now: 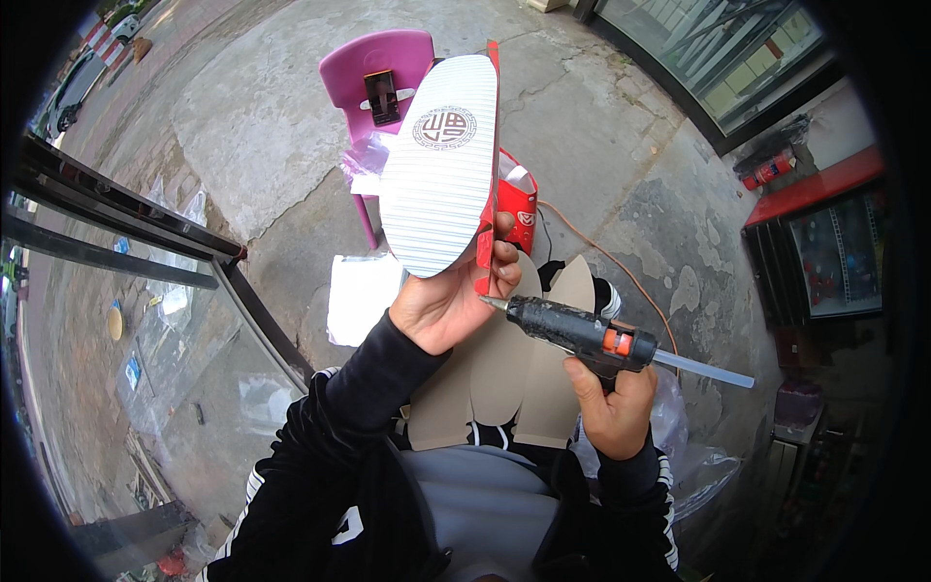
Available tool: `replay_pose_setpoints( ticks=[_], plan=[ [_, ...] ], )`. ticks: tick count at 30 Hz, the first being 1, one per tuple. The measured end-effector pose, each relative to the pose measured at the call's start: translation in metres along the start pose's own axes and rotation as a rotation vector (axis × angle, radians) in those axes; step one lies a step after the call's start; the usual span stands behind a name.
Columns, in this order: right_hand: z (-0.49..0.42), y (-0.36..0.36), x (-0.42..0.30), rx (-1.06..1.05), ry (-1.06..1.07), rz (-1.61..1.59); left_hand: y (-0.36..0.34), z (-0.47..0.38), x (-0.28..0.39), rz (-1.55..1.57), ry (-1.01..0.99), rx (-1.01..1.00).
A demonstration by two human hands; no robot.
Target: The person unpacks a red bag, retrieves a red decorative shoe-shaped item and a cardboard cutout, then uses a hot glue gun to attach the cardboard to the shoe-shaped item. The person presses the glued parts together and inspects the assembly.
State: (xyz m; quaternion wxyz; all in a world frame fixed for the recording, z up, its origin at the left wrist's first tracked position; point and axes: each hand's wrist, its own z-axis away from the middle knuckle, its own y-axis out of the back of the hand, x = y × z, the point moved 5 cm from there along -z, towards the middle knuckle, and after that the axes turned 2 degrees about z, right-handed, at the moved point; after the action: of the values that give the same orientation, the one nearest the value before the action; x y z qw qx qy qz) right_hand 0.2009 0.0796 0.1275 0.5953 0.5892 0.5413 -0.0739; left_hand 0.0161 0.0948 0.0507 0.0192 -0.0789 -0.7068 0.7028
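My left hand (462,295) holds up a white ribbed oval panel (436,196) with a round brown emblem, and a red strip (486,254) with cut tabs along its right edge. In my right hand (617,404) is a black hot glue gun (574,331), its metal nozzle at the lower end of the red strip, close to my left palm. A translucent glue stick (702,367) sticks out of the gun's back. Beige cut panels (494,385) lie across my lap. Whether the nozzle touches the strip, I cannot tell.
A pink plastic chair (342,73) bearing a phone (382,97) stands ahead, a red patterned bag or container (525,218) beside it. White sheets (364,298) lie left. An orange cord (618,247) crosses the concrete at right. Glass door frames stand left and upper right; plastic bags (684,458) lie lower right.
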Motion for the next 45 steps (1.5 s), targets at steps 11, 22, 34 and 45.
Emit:
replay_pose_setpoints(
  ticks=[11,22,34,45],
  plan=[
    [0.004,0.000,0.003,-0.010,-0.026,-0.004,0.002,0.000,0.001,-0.010,-0.010,0.022],
    [0.005,-0.001,0.003,-0.001,-0.048,-0.026,0.005,0.000,0.002,-0.006,-0.034,0.030],
    [0.010,0.004,0.039,-0.077,-0.426,-0.565,-0.004,0.001,0.023,-0.001,-0.082,0.014],
    [0.009,-0.058,0.074,-0.300,-0.226,0.448,-0.028,0.013,0.039,-0.347,-0.137,-0.050]
  ],
)
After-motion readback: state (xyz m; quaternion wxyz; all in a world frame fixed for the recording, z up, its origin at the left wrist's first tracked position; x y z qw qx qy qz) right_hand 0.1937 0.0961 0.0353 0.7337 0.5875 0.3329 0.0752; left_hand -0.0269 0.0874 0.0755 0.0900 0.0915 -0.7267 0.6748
